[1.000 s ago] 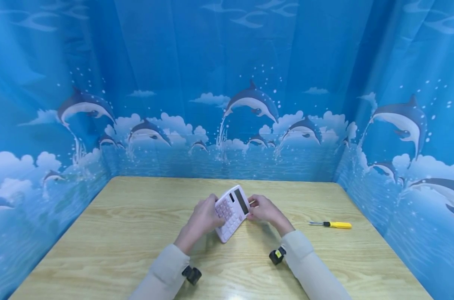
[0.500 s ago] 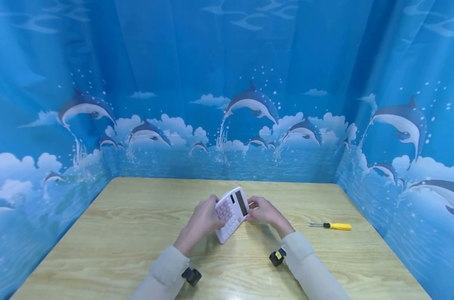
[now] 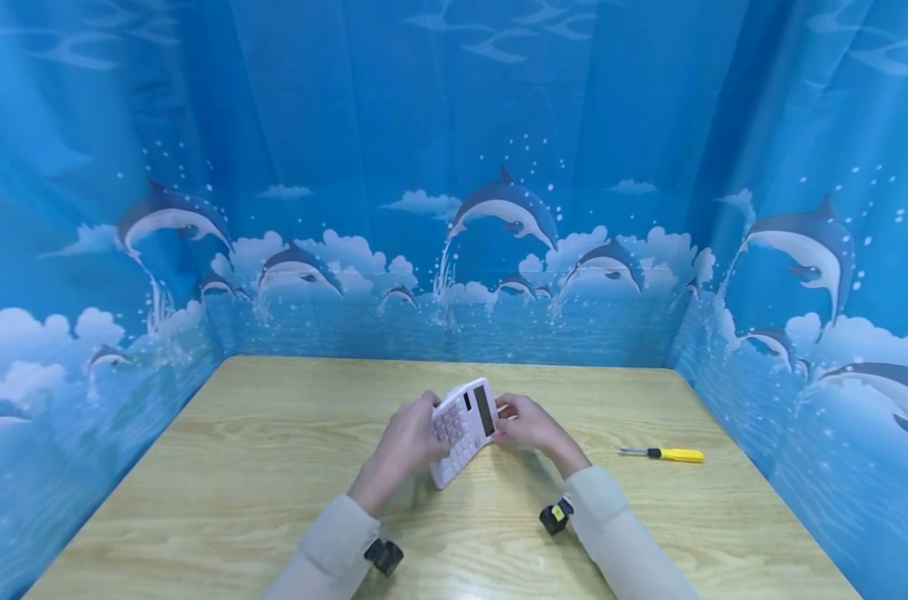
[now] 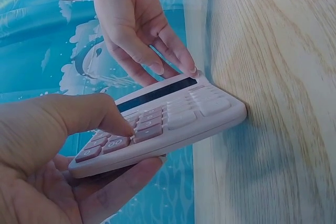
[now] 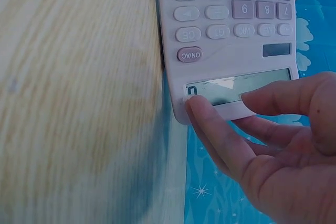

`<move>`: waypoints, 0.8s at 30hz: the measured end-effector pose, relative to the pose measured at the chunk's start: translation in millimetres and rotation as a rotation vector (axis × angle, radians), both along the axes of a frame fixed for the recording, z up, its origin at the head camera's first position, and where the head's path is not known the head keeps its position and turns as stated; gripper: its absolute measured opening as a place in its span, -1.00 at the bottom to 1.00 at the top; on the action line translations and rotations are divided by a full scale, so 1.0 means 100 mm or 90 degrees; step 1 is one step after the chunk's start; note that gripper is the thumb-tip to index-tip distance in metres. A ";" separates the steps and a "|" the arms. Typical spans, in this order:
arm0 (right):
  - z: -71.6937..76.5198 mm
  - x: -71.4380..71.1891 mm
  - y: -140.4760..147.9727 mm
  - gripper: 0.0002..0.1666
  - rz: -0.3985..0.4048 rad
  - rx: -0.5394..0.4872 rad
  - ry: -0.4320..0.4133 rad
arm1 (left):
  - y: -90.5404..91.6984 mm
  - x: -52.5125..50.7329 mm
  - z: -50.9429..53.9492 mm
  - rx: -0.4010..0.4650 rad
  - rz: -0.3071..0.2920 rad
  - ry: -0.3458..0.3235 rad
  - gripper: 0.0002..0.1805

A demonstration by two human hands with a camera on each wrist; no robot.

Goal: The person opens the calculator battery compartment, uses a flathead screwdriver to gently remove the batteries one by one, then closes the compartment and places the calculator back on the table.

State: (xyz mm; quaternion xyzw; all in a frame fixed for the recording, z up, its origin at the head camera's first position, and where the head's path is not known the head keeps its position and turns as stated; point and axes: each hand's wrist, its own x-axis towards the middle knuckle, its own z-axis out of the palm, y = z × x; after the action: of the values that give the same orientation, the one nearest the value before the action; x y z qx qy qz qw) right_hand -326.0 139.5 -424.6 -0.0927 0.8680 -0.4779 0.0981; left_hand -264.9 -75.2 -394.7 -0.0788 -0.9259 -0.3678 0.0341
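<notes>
A pale pink calculator is held tilted above the table, with its keys and display facing the person's side. My left hand grips its left, keypad end. In the left wrist view the thumb lies on the keys and the fingers are underneath. My right hand is at the display end. In the right wrist view one fingertip touches a corner of the display, where a digit shows. The right thumb is over the display's edge; whether it touches cannot be told.
A screwdriver with a yellow and black handle lies on the wooden table, right of the hands. Blue dolphin-print curtains enclose the table at the back and sides. Small black cameras are strapped to both wrists.
The calculator has turned slightly, its display end tipping a little to the right. Both hands keep nearly the same place, and the screwdriver has not moved.
</notes>
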 end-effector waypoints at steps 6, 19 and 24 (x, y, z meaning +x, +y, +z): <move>-0.01 -0.01 0.01 -0.62 0.000 -0.007 -0.010 | 0.02 0.00 0.01 -0.001 0.002 0.000 -0.30; -0.02 0.01 -0.02 -0.65 0.011 -0.012 0.006 | 0.00 0.00 0.00 -0.015 0.000 0.008 -0.29; -0.02 0.00 -0.03 -0.62 0.006 0.000 0.009 | 0.00 0.01 0.00 -0.012 -0.002 0.008 -0.29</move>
State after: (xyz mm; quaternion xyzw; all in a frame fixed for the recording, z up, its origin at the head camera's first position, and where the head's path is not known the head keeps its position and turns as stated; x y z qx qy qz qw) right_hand -325.8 136.9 -426.9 -0.0999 0.8680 -0.4771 0.0942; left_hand -263.9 -75.2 -394.5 -0.0829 -0.9289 -0.3588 0.0387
